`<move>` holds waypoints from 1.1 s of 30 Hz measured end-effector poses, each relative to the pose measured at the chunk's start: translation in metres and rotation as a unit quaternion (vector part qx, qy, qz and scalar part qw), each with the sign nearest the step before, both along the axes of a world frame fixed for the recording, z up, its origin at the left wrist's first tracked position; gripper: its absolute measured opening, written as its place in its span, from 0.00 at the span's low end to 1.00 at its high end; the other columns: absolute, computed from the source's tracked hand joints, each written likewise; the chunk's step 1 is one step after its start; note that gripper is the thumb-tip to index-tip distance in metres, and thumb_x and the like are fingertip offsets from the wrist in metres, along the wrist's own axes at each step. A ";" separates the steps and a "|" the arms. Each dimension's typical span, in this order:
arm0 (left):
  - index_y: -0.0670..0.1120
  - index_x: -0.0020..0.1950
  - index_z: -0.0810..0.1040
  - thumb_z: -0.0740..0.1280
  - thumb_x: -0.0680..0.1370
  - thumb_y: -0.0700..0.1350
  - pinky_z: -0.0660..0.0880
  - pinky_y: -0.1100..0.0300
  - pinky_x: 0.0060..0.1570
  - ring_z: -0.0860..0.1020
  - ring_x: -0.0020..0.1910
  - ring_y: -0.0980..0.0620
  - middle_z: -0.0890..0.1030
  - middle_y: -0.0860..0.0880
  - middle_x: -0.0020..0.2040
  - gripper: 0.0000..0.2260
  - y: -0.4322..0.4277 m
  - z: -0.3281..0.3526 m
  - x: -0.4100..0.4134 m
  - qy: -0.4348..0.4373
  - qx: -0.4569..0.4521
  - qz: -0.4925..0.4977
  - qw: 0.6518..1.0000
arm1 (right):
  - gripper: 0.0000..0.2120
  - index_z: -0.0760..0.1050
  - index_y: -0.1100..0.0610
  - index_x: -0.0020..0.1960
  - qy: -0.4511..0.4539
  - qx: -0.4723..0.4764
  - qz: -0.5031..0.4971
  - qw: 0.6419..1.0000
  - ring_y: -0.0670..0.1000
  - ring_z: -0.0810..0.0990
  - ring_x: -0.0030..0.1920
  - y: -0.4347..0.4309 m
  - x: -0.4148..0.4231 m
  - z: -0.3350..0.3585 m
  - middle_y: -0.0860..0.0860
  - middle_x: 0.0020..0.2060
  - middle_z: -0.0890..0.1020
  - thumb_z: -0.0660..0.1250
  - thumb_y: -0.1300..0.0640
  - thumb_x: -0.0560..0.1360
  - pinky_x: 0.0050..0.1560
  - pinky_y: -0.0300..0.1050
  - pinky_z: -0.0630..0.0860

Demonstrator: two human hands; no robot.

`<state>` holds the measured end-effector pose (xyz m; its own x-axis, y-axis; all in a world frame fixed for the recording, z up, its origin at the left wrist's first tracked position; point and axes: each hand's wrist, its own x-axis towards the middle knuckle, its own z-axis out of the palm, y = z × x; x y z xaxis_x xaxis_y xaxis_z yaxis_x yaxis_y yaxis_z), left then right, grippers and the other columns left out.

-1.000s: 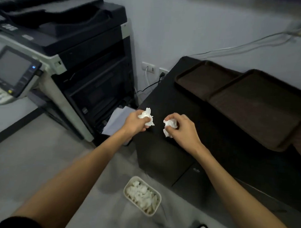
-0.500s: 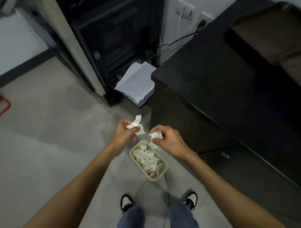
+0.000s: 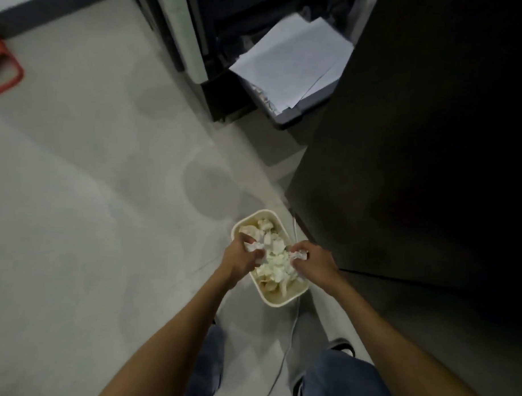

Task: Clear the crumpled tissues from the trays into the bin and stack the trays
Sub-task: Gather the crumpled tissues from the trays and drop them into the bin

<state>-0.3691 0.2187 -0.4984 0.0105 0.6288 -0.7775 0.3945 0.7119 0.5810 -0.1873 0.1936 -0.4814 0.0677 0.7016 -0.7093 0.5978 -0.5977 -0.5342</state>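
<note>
A cream oval bin stands on the grey floor, heaped with several crumpled white tissues. My left hand is over the bin's left rim, closed on a crumpled tissue. Over the right rim, my right hand grips another crumpled tissue. Both hands are low, right at the pile. The trays are out of view.
A dark cabinet rises just right of the bin. A copier base with loose white paper sheets stands behind. A thin white cable runs along the floor past my legs. A red object lies at far left.
My view has tilted down from the table top to the floor. Both hands, each still holding a tissue, have dropped from table height to the bin's opening.
</note>
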 end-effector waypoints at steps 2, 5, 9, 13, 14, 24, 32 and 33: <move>0.42 0.57 0.69 0.68 0.76 0.42 0.80 0.56 0.41 0.81 0.46 0.42 0.78 0.40 0.54 0.13 -0.001 -0.028 0.002 0.024 -0.008 -0.017 1.000 | 0.14 0.77 0.57 0.58 -0.008 -0.018 0.007 1.000 0.56 0.78 0.58 -0.002 -0.004 -0.030 0.55 0.58 0.79 0.66 0.61 0.73 0.57 0.43 0.74; 0.43 0.60 0.69 0.67 0.76 0.44 0.80 0.48 0.51 0.81 0.50 0.41 0.78 0.40 0.56 0.15 -0.004 -0.062 0.005 0.061 -0.004 -0.060 0.996 | 0.15 0.76 0.55 0.60 -0.010 -0.041 0.007 0.999 0.56 0.76 0.60 -0.005 -0.008 -0.068 0.56 0.61 0.77 0.65 0.61 0.73 0.56 0.41 0.72; 0.43 0.66 0.68 0.67 0.76 0.45 0.76 0.48 0.58 0.79 0.56 0.42 0.78 0.41 0.60 0.20 -0.016 -0.092 0.005 0.073 -0.035 -0.109 0.991 | 0.20 0.72 0.53 0.65 -0.021 -0.071 0.014 0.997 0.57 0.74 0.62 -0.013 -0.010 -0.097 0.57 0.63 0.75 0.64 0.61 0.74 0.57 0.40 0.70; 0.43 0.70 0.67 0.65 0.77 0.44 0.75 0.52 0.60 0.77 0.59 0.43 0.76 0.41 0.63 0.22 -0.025 -0.092 0.004 0.076 -0.075 -0.138 0.985 | 0.23 0.69 0.54 0.68 -0.030 -0.097 0.022 0.995 0.58 0.73 0.63 -0.028 -0.009 -0.097 0.57 0.64 0.74 0.63 0.60 0.73 0.62 0.44 0.70; 0.43 0.70 0.67 0.65 0.77 0.44 0.74 0.53 0.60 0.77 0.59 0.43 0.76 0.41 0.63 0.22 -0.025 -0.089 0.003 0.081 -0.075 -0.145 0.983 | 0.23 0.69 0.54 0.68 -0.030 -0.102 0.017 0.994 0.58 0.73 0.63 -0.030 -0.007 -0.092 0.57 0.64 0.74 0.63 0.60 0.73 0.62 0.44 0.70; 0.43 0.67 0.69 0.64 0.77 0.43 0.76 0.50 0.58 0.79 0.55 0.42 0.80 0.41 0.58 0.19 -0.001 0.039 -0.003 0.078 -0.018 -0.175 0.981 | 0.17 0.73 0.58 0.63 -0.044 -0.059 0.006 0.997 0.57 0.76 0.59 -0.018 -0.005 0.041 0.52 0.50 0.75 0.63 0.63 0.75 0.51 0.38 0.70; 0.45 0.68 0.68 0.65 0.77 0.42 0.74 0.56 0.55 0.77 0.56 0.46 0.76 0.42 0.61 0.19 0.042 0.228 -0.014 0.054 0.150 -0.256 0.953 | 0.19 0.72 0.52 0.65 -0.059 0.076 0.030 0.995 0.52 0.76 0.60 0.009 -0.029 0.225 0.54 0.61 0.76 0.65 0.59 0.74 0.62 0.46 0.73; 0.47 0.69 0.67 0.64 0.78 0.42 0.73 0.60 0.53 0.76 0.55 0.48 0.75 0.45 0.62 0.20 0.046 0.254 -0.016 0.056 0.182 -0.272 0.943 | 0.20 0.70 0.51 0.66 -0.072 0.102 0.054 0.991 0.52 0.76 0.59 0.009 -0.032 0.251 0.53 0.61 0.74 0.65 0.58 0.75 0.62 0.46 0.73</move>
